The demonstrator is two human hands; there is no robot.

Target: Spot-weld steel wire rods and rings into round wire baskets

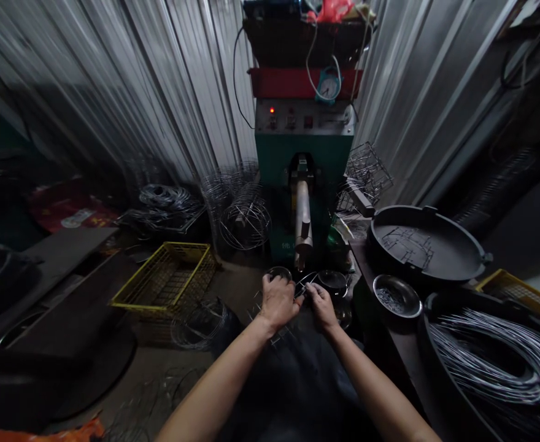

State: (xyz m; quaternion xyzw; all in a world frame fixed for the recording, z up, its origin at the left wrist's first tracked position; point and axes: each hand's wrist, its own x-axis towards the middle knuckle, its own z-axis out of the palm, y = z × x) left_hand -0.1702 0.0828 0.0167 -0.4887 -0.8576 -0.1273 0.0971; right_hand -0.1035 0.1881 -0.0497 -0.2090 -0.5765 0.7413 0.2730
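Note:
My left hand [278,300] is closed round a thin wire frame [277,334] held just below the metal arm [302,222] of a green welding machine [305,153]. My right hand [321,305] pinches thin wires of the same frame beside it, fingers pressed together. Both hands are almost touching, a little in front of the arm's tip. A small metal bowl [280,272] sits right behind my left hand and another bowl [333,282] behind my right.
A yellow wire basket [169,276] stands on the floor at left, with wire cages [245,215] behind it. At right are a round black tray [424,245], a steel bowl of small parts [396,296] and a tub of coiled wire [495,362]. Corrugated metal walls close in behind.

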